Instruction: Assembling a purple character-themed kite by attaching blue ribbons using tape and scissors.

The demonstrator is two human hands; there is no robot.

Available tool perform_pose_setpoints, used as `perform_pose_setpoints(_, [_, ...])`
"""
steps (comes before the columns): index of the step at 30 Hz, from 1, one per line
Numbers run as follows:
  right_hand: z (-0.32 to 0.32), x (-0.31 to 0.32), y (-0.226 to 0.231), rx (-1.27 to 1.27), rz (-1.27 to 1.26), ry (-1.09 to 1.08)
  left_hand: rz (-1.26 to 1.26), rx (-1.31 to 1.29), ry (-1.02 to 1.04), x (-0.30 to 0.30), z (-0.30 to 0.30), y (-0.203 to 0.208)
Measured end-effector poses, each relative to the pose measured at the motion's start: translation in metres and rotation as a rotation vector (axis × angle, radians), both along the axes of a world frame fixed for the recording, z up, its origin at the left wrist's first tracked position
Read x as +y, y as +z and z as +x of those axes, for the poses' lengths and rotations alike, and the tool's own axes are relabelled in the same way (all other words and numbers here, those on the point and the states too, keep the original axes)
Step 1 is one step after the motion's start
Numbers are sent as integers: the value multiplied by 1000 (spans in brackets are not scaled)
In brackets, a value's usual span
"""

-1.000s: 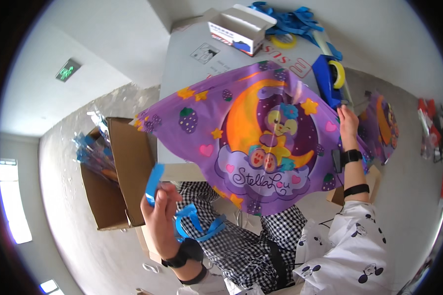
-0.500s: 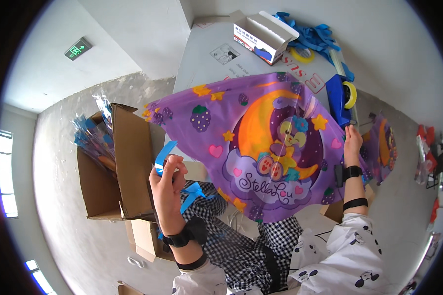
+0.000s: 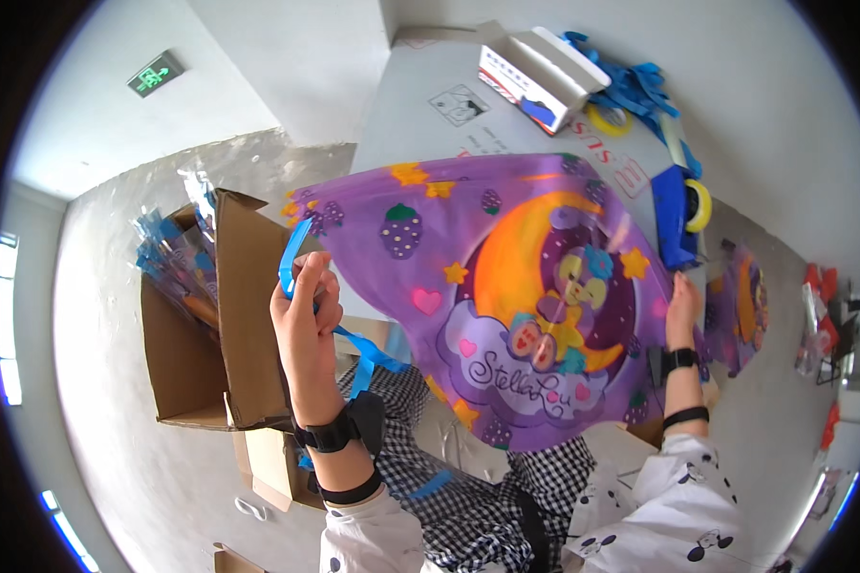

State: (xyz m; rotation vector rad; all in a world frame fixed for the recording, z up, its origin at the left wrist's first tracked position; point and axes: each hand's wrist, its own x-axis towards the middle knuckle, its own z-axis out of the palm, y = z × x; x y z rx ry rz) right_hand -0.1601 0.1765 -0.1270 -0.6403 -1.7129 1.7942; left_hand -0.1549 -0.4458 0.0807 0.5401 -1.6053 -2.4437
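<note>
A thin purple kite (image 3: 406, 277), printed with a cartoon bear, an orange moon, stars and grapes, is spread in front of me, its narrow tip toward the left. My right hand (image 3: 680, 307) grips its right edge, just below the blue tape dispenser; the fingertips are partly hidden. My left hand (image 3: 308, 310) is closed, pinching a blue ribbon (image 3: 293, 250). One end of that ribbon sticks up above the fingers toward the kite's tip. Its other end trails below the hand to the right, over my checked apron (image 3: 420, 506).
The grey table (image 3: 401, 105) carries an opened white box (image 3: 535, 72), a yellow tape roll (image 3: 608, 120), a blue tape dispenser (image 3: 677, 215) and piled blue ribbons (image 3: 640, 91). Left stands a cardboard box (image 3: 253, 315) with wrapped packs (image 3: 177, 263). Another purple printed piece (image 3: 741, 306) hangs at the right.
My left hand has moved a little left and up with the blue ribbon, whose trailing part now stretches longer. My right hand still grips the kite's edge. The view has shifted slightly.
</note>
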Motion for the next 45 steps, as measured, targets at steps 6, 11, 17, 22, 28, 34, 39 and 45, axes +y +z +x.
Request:
perform_pose_setpoints(6, [5, -120, 94, -29, 584, -159, -73, -6, 155, -60, -24, -26])
perform_pose_setpoints(11, [-26, -309, 144, 45, 614, 489, -748, -244, 290, -88, -62, -118])
perform_pose_setpoints(17, [7, -436, 113, -46, 1012, 1110, -825, -446, 237, -100, -105, -184])
perform_pose_setpoints(22, [25, -435, 91, -241, 1201, 1190, -717, -419, 199, -83, -96, -184])
perform_pose_setpoints(28, [40, -381, 100, -234, 1232, 1266, -781, -441, 258, -61, -41, -167])
perform_pose_setpoints(34, [59, -345, 122, -209, 1252, 1365, -593, -439, 268, -41, 44, -186])
perform_pose_setpoints(39, [56, -337, 131, -218, 1228, 1359, -394, -334, 356, -28, 60, -178])
perform_pose_setpoints(45, [52, -330, 147, -159, 1082, 1067, -555, -322, 281, -60, 45, -190])
